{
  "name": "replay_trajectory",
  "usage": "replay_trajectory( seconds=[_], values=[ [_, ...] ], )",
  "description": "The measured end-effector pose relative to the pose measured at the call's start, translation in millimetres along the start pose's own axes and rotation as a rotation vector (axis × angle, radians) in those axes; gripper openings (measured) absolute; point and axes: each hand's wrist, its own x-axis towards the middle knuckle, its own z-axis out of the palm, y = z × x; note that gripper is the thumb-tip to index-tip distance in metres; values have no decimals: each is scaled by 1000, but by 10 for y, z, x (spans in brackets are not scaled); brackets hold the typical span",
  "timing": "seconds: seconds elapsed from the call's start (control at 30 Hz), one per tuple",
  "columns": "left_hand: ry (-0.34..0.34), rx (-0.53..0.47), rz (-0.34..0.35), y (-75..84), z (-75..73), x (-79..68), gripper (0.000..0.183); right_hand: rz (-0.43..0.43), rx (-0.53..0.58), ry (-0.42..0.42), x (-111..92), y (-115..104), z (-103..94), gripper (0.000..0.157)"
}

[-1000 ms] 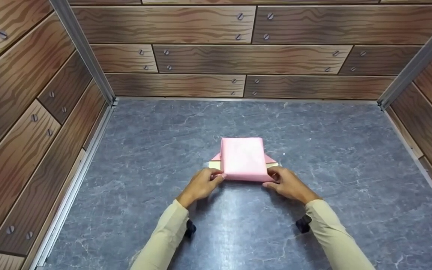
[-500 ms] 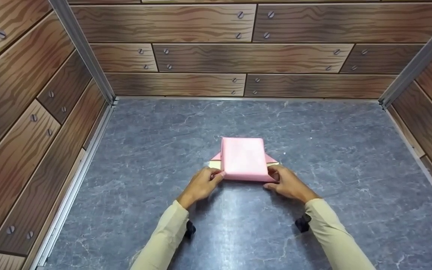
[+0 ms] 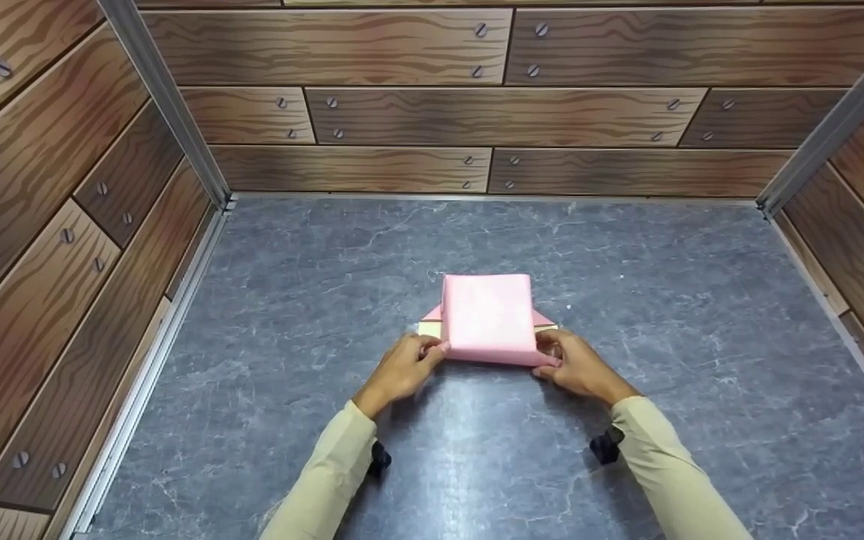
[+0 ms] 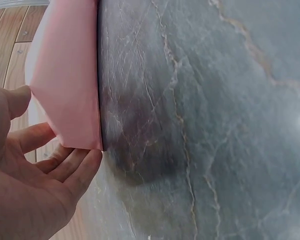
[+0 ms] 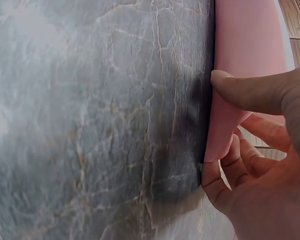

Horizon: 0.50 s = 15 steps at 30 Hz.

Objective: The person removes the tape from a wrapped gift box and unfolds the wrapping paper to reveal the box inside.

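A box wrapped in pink paper (image 3: 488, 311) lies flat in front of me, its near side facing me. Folded paper flaps stick out at both ends, pink on one face and pale yellow on the other (image 3: 430, 329). My left hand (image 3: 402, 367) holds the paper at the near left corner, the thumb at the top edge and the fingers against the end of the flap (image 4: 80, 117). At the near right corner my right hand (image 3: 578, 367) pinches the flap (image 5: 221, 130), thumb on its front and fingers behind. The far end of the box is hidden in both wrist views.
The grey marbled surface (image 3: 312, 270) spreads around the box. Wood-patterned panels (image 3: 402, 116) wall it at the back and on both sides, with metal strips (image 3: 169, 97) at the corners. Small white specks (image 3: 568, 307) lie right of the box.
My right thumb and fingers have shifted slightly, and the pink flap tip at the near right now shows farther out between them. The left hand stays nearly still.
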Motion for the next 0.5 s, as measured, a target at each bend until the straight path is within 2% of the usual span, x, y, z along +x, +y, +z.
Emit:
replay_trajectory(
  seconds=[0.13, 0.3, 0.5],
  values=[
    [7, -11, -10, -9, -4, -11, 36, 28, -49, 7, 4, -21, -5, 48],
    [9, -8, -2, -5, -8, -9, 34, 45, -41, -12, 8, -11, -16, 50],
    [7, 7, 23, -9, -12, -6, 37, -4, -32, -12, -4, 12, -19, 51]
  ],
)
